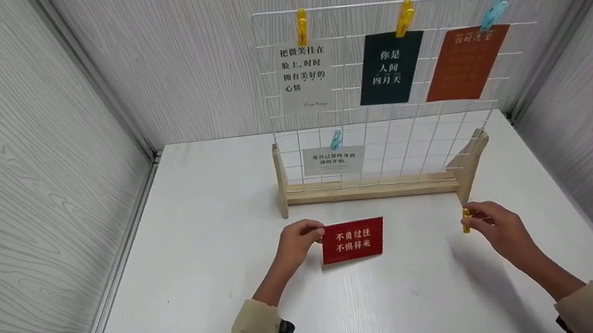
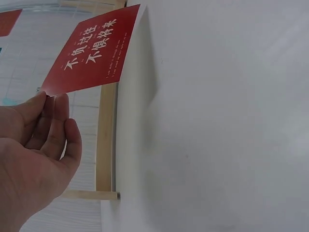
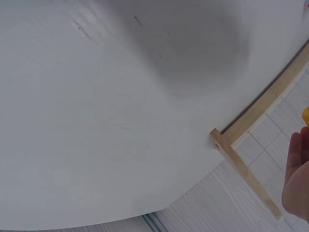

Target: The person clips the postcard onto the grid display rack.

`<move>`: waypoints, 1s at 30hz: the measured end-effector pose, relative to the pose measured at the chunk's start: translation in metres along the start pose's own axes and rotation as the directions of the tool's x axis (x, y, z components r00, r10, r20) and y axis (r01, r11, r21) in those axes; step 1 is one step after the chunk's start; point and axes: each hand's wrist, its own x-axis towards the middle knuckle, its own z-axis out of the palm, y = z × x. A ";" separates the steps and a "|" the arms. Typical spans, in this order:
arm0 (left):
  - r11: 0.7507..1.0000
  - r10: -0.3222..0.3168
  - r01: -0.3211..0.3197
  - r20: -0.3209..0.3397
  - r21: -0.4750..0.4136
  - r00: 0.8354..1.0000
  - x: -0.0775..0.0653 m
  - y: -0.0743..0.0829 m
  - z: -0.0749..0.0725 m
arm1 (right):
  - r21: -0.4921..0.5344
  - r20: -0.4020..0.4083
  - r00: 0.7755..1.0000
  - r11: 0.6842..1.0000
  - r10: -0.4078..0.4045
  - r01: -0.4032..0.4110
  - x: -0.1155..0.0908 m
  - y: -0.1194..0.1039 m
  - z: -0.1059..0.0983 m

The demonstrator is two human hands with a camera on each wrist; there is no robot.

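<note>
My left hand (image 1: 296, 242) pinches the left edge of a red card (image 1: 352, 240) with white Chinese lettering. In the left wrist view the same card (image 2: 94, 53) is held by its corner between thumb and fingertips. On the right, my right hand (image 1: 496, 223) pinches a small yellow clip (image 1: 466, 220) in front of the stand's right foot. Only part of that hand (image 3: 297, 179) and a bit of the yellow clip (image 3: 305, 116) show in the right wrist view. Behind both hands stands a white wire grid (image 1: 385, 143) on a wooden base (image 1: 372, 195).
Yellow clips hold a white card (image 1: 307, 93) and a dark green card (image 1: 391, 71) on the grid's upper part. Blue clips hold an orange card (image 1: 467, 63) and a small white card (image 1: 334, 167) lower down. Wood-grain panels (image 1: 191, 60) surround the white table (image 1: 176, 297).
</note>
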 end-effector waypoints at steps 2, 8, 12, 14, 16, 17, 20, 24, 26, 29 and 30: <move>1.000 0.020 -0.020 0.002 -0.014 1.000 0.005 0.002 0.006 | 0.005 -0.008 1.000 1.000 0.018 -0.017 0.003 -0.002 -0.001; 0.999 0.044 -0.044 0.014 -0.023 0.999 0.018 0.008 0.022 | 0.020 -0.021 0.998 0.998 0.060 -0.060 0.009 -0.008 -0.003; 0.998 0.054 -0.054 0.007 -0.010 0.999 0.026 0.014 0.030 | 0.032 -0.041 0.998 0.998 0.051 -0.050 0.015 -0.011 -0.003; 0.998 0.065 -0.065 0.003 -0.003 0.998 0.030 0.016 0.034 | 0.042 -0.055 0.998 0.998 0.040 -0.038 0.018 -0.013 -0.004; 0.997 0.076 -0.076 0.002 0.004 0.997 0.034 0.018 0.037 | 0.057 -0.065 0.998 0.998 0.027 -0.023 0.021 -0.015 -0.004; 0.997 0.080 -0.080 0.001 0.005 0.997 0.036 0.020 0.039 | 0.061 -0.068 0.997 0.998 0.021 -0.017 0.022 -0.016 -0.005; 0.996 0.091 -0.091 0.002 0.015 0.996 0.041 0.024 0.045 | 0.065 -0.078 0.997 0.998 0.006 0.000 0.026 -0.019 -0.005; 0.995 0.101 -0.101 0.018 0.012 0.995 0.048 0.031 0.055 | 0.071 -0.092 0.996 0.997 0.012 -0.005 0.030 -0.021 -0.006; 0.994 0.106 -0.107 0.027 0.010 0.994 0.052 0.033 0.059 | 0.079 -0.100 0.995 0.997 0.012 -0.004 0.033 -0.022 -0.006; 0.993 0.120 -0.121 0.032 0.013 0.992 0.058 0.036 0.065 | 0.091 -0.117 0.993 0.996 0.001 0.010 0.037 -0.024 -0.005; 0.992 0.122 -0.123 0.031 0.015 0.992 0.059 0.037 0.067 | 0.096 -0.122 0.992 0.995 -0.001 0.013 0.039 -0.025 -0.004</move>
